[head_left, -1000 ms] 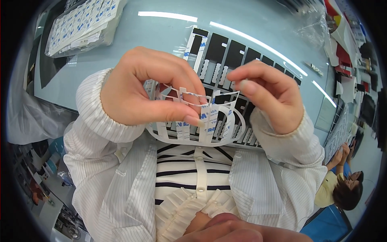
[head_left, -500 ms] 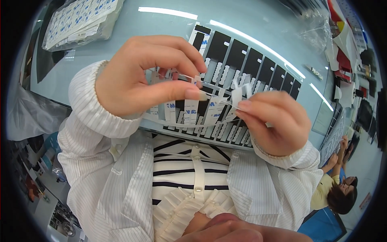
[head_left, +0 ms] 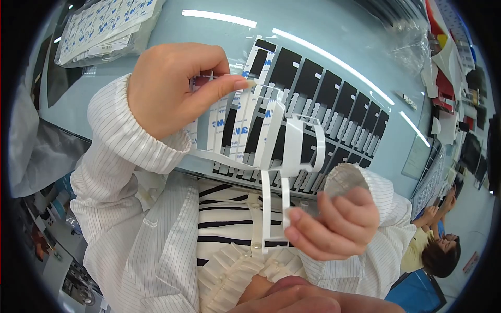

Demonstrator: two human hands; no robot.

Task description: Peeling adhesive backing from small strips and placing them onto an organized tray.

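A thin, pliable white strip with rectangular cut-outs [head_left: 293, 143] hangs in loops between my hands. My left hand [head_left: 169, 88] is closed, its thumb and fingers pinching the strip's upper end, which looks partly see-through. Lower down and nearer my chest, my right hand [head_left: 339, 224] has its fingers curled in a pinch at the strip's lower loop. Beneath the hands, black rectangular pieces with pale wavy-edged strips [head_left: 321, 81] lie in rows on the table. White backing strips with blue print [head_left: 240, 128] lie over some of them, beside my left hand.
A clear bag with a stack of white, blue-printed sheets [head_left: 107, 31] lies at the back left of the glassy table [head_left: 209, 36]. Crumpled clear plastic [head_left: 409, 39] is at the back right. Another person [head_left: 436, 255] is at the far right.
My right hand has drawn down toward my chest, pulling the white strip out into long loops. My left hand has shifted slightly up and left, still pinching.
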